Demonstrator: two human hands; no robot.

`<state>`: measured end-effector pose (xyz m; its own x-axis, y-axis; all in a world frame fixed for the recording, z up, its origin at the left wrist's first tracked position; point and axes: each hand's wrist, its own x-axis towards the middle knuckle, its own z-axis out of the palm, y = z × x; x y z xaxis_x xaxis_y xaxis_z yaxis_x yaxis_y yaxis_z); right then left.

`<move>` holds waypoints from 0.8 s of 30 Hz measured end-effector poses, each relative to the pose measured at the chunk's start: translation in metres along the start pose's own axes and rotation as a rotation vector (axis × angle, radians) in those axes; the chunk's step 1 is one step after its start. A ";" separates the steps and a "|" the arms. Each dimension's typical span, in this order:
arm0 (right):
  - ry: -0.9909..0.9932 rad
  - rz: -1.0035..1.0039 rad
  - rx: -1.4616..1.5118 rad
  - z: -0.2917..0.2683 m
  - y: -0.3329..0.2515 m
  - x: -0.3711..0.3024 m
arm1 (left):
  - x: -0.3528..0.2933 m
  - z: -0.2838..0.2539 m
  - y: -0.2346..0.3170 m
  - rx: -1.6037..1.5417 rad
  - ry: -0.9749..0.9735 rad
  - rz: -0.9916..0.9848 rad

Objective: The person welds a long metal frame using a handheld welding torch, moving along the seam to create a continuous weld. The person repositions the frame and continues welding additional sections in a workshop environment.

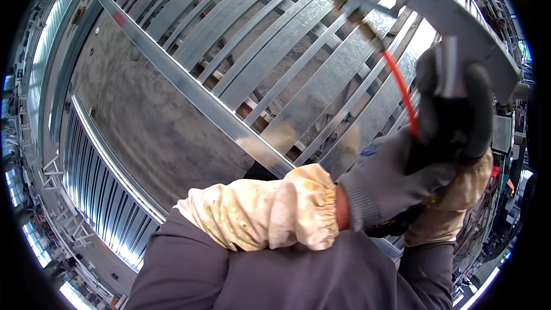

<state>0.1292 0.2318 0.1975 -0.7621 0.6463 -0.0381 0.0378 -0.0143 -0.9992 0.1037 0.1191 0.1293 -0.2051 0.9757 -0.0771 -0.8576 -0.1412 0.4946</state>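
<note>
A grey curved tool (459, 17) is raised at the upper right, smeared by motion; its exact kind cannot be made out. My right hand (480, 112), in a grey and black glove, has its fingers wrapped round the tool's lower part. Crossing my body, my left hand (387, 166) is closed just below, against the right one; what its fingers hold is hidden. A red hose (402, 86) rises from beside the gloves to a brass fitting (359, 20) near the tool. Cream sleeve covers (258, 209) are on both forearms.
Long galvanized metal bars (247, 46) lie side by side across the far area, meeting a slanting metal rail (189, 83) in front of me. More metal profiles (103, 178) are stacked at the left, past the grey floor (126, 103). Cluttered equipment (505, 132) lines the right edge.
</note>
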 end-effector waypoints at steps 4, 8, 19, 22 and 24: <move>0.007 0.171 0.193 0.007 0.008 0.020 | 0.013 -0.003 0.012 0.101 0.038 -0.011; -0.232 0.481 0.254 0.020 0.053 0.032 | -0.018 -0.053 -0.010 0.303 0.281 -0.007; -0.562 0.696 0.124 0.058 0.162 0.056 | -0.047 -0.143 -0.044 -0.456 0.471 0.020; -0.556 0.721 0.131 0.058 0.173 0.059 | -0.040 -0.140 -0.040 -0.081 0.553 0.032; -0.593 0.666 0.117 0.059 0.180 0.062 | -0.042 -0.143 -0.038 0.022 0.533 0.040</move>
<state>0.0503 0.2246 0.0144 -0.8154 -0.0230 -0.5784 0.5496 -0.3444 -0.7611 0.0773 0.0597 -0.0104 -0.4533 0.7485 -0.4841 -0.8354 -0.1673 0.5235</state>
